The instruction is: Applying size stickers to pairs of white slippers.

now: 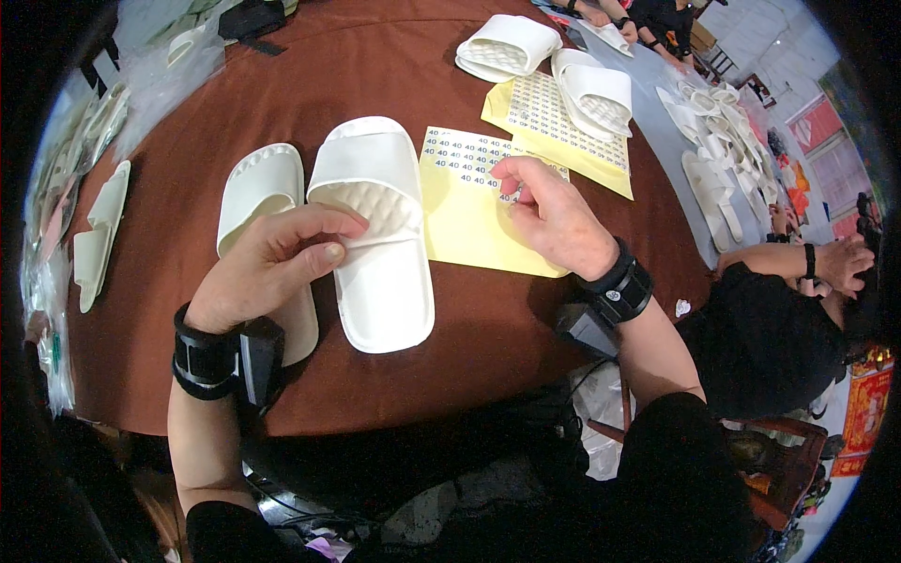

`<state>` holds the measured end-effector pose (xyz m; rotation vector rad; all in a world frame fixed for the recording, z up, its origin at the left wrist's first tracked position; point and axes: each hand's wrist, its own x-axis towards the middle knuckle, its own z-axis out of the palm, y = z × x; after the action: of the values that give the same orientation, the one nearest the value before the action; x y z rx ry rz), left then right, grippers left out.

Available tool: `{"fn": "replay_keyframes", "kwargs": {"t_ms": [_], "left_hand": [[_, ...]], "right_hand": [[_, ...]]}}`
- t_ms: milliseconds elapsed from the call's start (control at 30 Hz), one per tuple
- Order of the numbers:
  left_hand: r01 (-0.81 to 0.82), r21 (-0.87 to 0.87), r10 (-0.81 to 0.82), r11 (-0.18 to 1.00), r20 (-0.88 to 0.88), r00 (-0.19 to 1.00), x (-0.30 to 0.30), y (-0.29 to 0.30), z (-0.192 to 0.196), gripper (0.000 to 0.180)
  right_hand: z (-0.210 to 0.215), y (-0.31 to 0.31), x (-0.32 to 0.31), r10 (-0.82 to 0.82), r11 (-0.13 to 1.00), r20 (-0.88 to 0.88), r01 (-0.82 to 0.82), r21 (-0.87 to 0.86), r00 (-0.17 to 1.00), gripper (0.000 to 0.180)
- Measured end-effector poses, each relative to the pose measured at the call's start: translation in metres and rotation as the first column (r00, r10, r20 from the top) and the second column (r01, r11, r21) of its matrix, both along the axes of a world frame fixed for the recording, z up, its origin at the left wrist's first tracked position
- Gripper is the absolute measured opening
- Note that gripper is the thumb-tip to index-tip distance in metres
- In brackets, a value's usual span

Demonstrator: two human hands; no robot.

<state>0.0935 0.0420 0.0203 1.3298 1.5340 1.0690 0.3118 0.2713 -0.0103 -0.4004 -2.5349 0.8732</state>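
Resting on the strap of a white slipper, the left hand has its fingers curled loosely, thumb and fingertips touching the strap's lower edge without closing around it. That slipper lies toe-away on the brown round surface, its quilted insole showing beneath the strap. Just to its left, partly under the left wrist, lies a second white slipper, the 2 almost touching. The right hand sits on a yellow sticker sheet just right of the slipper, fingertips pinched together on a small label near the sheet's printed rows. A second yellow sheet lies farther off, partly overlapped by the first, with 2 more white slippers at its upper edge. Both wrists carry black bands with small black devices. At the surface's left rim lie another white slipper and clear plastic bags. On the right, a pile of white slippers rests on a grey cloth, and another person's arm in a black sleeve reaches in.
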Motion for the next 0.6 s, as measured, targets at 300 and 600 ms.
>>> {"fn": "replay_keyframes", "kwargs": {"t_ms": [300, 600], "left_hand": [[0.001, -0.027, -0.001, 1.0, -0.002, 1.0, -0.0016, 0.0005, -0.0013, 0.024], [0.008, 0.013, -0.008, 1.0, -0.013, 1.0, -0.0031, -0.0008, -0.0022, 0.024]], "right_hand": [[0.0001, 0.0001, 0.0004, -0.015, 1.0, 0.024, 0.015, -0.004, 1.0, 0.032], [0.0051, -0.0044, 0.0038, -0.048, 0.989, 0.002, 0.047, -0.138, 0.999, 0.032]]}}
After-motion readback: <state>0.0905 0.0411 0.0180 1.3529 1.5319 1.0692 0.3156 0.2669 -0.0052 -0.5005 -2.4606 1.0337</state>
